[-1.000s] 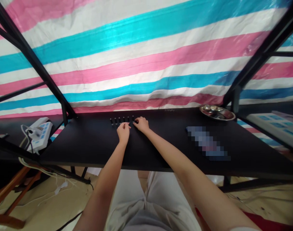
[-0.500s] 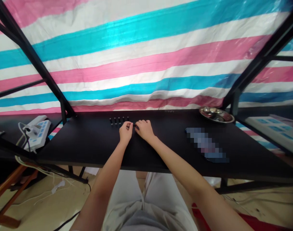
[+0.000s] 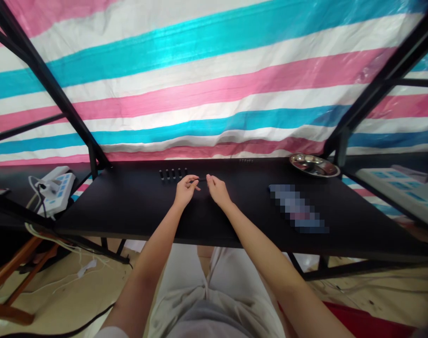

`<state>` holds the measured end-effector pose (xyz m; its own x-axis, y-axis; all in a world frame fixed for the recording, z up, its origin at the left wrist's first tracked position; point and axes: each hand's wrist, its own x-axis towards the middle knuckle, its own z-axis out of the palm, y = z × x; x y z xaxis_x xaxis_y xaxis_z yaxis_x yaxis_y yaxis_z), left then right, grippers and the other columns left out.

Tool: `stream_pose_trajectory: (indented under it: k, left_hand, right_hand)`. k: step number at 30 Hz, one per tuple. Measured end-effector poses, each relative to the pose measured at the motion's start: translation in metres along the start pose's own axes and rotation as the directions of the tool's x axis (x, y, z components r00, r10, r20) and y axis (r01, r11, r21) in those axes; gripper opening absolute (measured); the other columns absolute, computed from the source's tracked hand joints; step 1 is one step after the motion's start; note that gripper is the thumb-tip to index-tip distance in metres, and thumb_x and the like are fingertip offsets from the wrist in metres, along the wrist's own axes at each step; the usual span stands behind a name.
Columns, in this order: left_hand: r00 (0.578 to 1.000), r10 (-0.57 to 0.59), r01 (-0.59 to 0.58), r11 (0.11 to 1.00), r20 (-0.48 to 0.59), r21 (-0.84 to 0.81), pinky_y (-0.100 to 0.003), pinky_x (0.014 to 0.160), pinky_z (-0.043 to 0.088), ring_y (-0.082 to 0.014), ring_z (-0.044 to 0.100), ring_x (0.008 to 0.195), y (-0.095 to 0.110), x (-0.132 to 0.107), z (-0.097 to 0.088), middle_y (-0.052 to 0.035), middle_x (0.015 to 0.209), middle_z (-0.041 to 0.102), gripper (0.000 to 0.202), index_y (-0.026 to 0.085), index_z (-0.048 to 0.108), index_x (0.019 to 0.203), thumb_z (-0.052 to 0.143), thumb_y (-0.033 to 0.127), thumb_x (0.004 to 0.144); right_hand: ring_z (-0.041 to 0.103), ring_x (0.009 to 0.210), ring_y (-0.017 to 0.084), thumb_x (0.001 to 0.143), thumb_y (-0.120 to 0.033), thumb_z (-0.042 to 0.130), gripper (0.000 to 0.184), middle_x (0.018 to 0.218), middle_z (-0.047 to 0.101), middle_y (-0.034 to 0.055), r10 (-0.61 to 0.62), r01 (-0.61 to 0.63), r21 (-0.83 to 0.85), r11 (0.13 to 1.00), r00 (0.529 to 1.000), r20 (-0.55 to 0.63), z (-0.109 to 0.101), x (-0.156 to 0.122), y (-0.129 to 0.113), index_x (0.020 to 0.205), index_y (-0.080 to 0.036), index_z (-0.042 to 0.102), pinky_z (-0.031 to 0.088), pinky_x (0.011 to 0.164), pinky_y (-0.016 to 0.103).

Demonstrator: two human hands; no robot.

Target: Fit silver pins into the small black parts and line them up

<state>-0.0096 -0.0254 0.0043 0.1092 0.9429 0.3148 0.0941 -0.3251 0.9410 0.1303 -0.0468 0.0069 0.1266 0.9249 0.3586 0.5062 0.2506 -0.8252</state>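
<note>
Left end of the black flat worktop (image 3: pixel 129 206): five small black cylinders with pale ends (image 3: pixel 173 174), in a spaced row. Left hand (image 3: pixel 187 190) just right of and nearer than the row; grip looks pinched on the left end of a thin dark stick (image 3: pixel 202 180). Right hand (image 3: pixel 218 190) pinches its right end. So stick spans between both sets of fingertips; contact detail too small to read. Step in hand, my read: two-handed handling of one stick. Next move likely calls for steady fingertip pressure, both ends in line.
</note>
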Motion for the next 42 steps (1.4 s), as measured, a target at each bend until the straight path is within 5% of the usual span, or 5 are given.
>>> stream_pose_trajectory:
  k: [6,18,42]
  left_hand:
    - [0.996,-0.021,0.026,0.998,0.089,-0.050,-0.019,0.052,0.047,-0.0130,0.066,0.064,-0.003,-0.002,0.003,-0.0067,0.098,0.061,0.030,0.015,0.059,0.096,0.065,0.028,0.070]
    - [0.999,-0.003,0.004,1.000,0.037,-0.027,-0.021,0.053,0.047,-0.0099,0.062,0.054,-0.001,-0.002,0.004,-0.0046,0.085,0.066,0.021,0.014,0.060,0.090,0.059,0.028,0.074]
    - [0.988,0.126,-0.149,0.929,0.088,0.339,-0.022,0.057,0.042,-0.0079,0.051,0.045,-0.004,-0.008,0.001,0.0029,0.060,0.056,0.037,0.019,0.047,0.074,0.026,0.044,0.091]
  right_hand:
    - [0.034,0.048,0.010,0.080,-0.063,0.034,0.049,0.049,0.037,-0.0045,0.043,-0.023,0.228,0.973,0.995,-0.087,0.001,0.002,0.005,0.056,-0.021,0.036,0.030,0.048,0.023]
    - [0.030,0.041,0.008,0.077,-0.064,0.041,0.048,0.044,0.033,-0.0056,0.083,-0.077,0.450,0.890,0.997,0.006,0.009,0.003,0.010,0.055,-0.021,0.038,0.026,0.041,0.022]
    - [0.031,0.044,0.008,0.076,-0.066,0.041,0.049,0.048,0.035,-0.0042,0.066,-0.051,0.441,0.896,0.998,-0.019,0.015,0.003,0.011,0.056,-0.021,0.037,0.026,0.041,0.022]
